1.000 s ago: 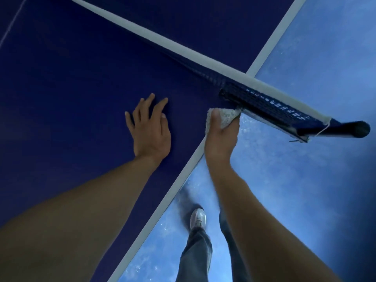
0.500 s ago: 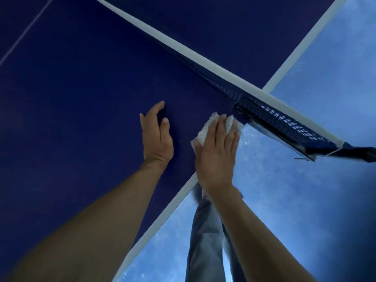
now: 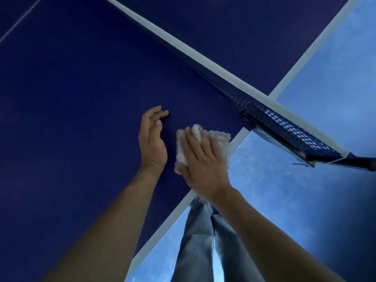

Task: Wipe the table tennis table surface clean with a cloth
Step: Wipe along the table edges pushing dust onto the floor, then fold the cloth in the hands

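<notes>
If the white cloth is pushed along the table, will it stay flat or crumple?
Probably floppy: the cloth bunches in fluffy folds under the flat right hand. It looks light for its size. It would likely slide on the smooth table, crumpling more unless pressed evenly.
</notes>
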